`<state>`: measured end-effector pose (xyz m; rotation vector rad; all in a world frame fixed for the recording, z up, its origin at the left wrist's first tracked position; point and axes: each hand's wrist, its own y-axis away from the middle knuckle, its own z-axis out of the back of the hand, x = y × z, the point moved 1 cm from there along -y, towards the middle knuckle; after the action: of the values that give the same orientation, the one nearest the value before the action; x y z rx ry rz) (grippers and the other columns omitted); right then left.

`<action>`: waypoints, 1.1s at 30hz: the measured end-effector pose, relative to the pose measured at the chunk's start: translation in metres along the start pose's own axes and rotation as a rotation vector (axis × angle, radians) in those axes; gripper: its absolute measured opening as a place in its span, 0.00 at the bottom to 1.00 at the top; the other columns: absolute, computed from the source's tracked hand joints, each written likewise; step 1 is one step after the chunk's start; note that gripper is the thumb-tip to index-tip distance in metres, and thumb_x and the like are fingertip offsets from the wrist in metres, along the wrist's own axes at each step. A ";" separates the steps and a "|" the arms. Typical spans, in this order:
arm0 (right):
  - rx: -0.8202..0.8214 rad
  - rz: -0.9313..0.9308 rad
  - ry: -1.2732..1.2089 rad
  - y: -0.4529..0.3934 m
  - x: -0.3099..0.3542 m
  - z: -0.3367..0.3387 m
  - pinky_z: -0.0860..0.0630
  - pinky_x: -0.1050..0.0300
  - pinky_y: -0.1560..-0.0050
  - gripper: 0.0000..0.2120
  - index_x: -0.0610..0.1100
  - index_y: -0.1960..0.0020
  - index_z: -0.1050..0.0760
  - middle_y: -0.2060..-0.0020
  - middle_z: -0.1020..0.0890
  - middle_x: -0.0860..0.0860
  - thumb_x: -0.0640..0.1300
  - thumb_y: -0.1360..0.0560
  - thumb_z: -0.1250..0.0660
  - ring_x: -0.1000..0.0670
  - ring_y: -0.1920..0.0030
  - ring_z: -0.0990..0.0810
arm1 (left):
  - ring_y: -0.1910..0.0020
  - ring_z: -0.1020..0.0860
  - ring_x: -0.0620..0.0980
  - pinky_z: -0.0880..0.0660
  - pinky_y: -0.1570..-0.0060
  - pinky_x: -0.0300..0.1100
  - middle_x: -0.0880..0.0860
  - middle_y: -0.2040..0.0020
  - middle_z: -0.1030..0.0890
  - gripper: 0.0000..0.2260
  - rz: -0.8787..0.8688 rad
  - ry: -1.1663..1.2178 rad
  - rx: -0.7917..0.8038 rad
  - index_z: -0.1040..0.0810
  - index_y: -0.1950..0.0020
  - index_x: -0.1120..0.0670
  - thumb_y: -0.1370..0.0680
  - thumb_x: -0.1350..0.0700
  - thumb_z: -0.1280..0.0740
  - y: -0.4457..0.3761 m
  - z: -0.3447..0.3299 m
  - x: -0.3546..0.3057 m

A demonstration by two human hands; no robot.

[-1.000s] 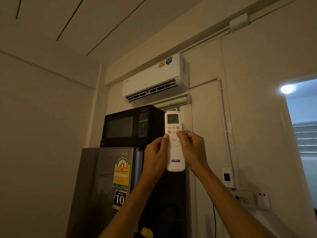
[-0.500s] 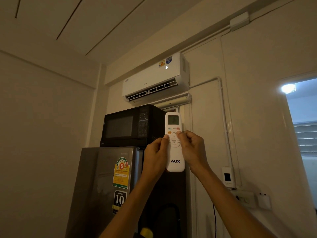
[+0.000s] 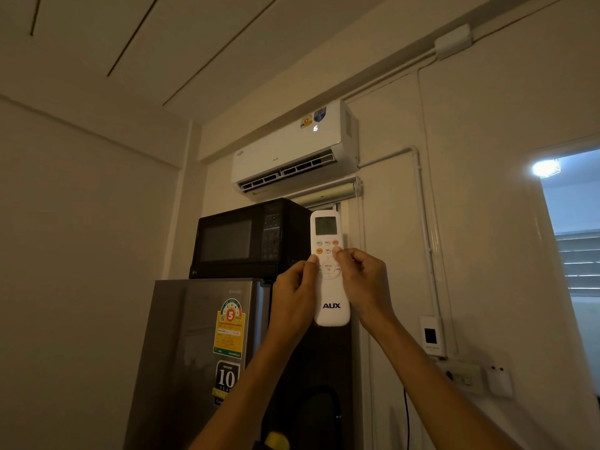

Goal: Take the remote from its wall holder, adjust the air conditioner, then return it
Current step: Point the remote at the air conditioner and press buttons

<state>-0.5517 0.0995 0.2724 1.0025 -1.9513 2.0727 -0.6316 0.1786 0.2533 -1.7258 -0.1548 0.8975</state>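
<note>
The remote [image 3: 329, 267] is held upright in front of the microwave [image 3: 250, 238], below the air conditioner [image 3: 292, 151], pinched at its middle by 2 hands. The left hand [image 3: 293, 297] is curled on its left edge; the right hand [image 3: 365, 287] is closed on the right edge, thumb on a button. It is judged light, rigid and smooth (slippery if gripped loosely), best held by its long edges. The empty wall holder [image 3: 431, 336] is seen at the right, lower down. A lit figure shows on the unit.
</note>
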 end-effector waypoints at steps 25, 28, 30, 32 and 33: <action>0.025 -0.006 -0.010 0.003 0.000 0.000 0.20 0.57 0.62 0.08 0.45 0.52 0.25 0.53 0.17 0.47 0.49 0.26 0.37 0.49 0.61 0.17 | 0.64 0.19 0.45 0.23 0.69 0.31 0.50 0.59 0.20 0.09 -0.003 -0.010 0.016 0.26 0.57 0.49 0.22 0.53 0.44 0.001 0.003 0.001; 0.024 -0.012 -0.020 0.004 0.000 -0.001 0.20 0.58 0.63 0.08 0.46 0.52 0.25 0.56 0.18 0.49 0.49 0.26 0.37 0.51 0.62 0.18 | 0.64 0.19 0.45 0.22 0.69 0.32 0.51 0.59 0.20 0.09 -0.010 -0.015 0.018 0.26 0.56 0.50 0.22 0.53 0.44 0.000 0.003 0.001; 0.024 -0.014 -0.018 0.004 0.000 -0.001 0.21 0.60 0.64 0.07 0.46 0.53 0.25 0.57 0.19 0.50 0.49 0.26 0.37 0.53 0.63 0.19 | 0.64 0.19 0.45 0.22 0.69 0.32 0.50 0.60 0.20 0.09 -0.008 -0.014 0.018 0.26 0.56 0.50 0.22 0.53 0.44 0.000 0.003 0.002; 0.023 -0.022 -0.013 0.003 0.000 -0.002 0.21 0.59 0.64 0.08 0.46 0.52 0.25 0.56 0.18 0.49 0.49 0.26 0.37 0.51 0.63 0.18 | 0.65 0.19 0.44 0.22 0.69 0.32 0.50 0.60 0.20 0.09 -0.003 -0.008 0.019 0.26 0.57 0.49 0.22 0.53 0.44 0.000 0.003 0.002; 0.022 -0.024 -0.011 0.003 0.000 -0.002 0.21 0.58 0.63 0.08 0.46 0.52 0.25 0.55 0.18 0.48 0.49 0.26 0.37 0.50 0.62 0.18 | 0.65 0.19 0.43 0.22 0.69 0.32 0.49 0.60 0.20 0.09 0.000 -0.006 0.019 0.26 0.57 0.49 0.22 0.53 0.44 0.000 0.003 0.002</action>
<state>-0.5541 0.1006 0.2705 1.0390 -1.9159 2.0852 -0.6320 0.1819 0.2520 -1.7055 -0.1500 0.9018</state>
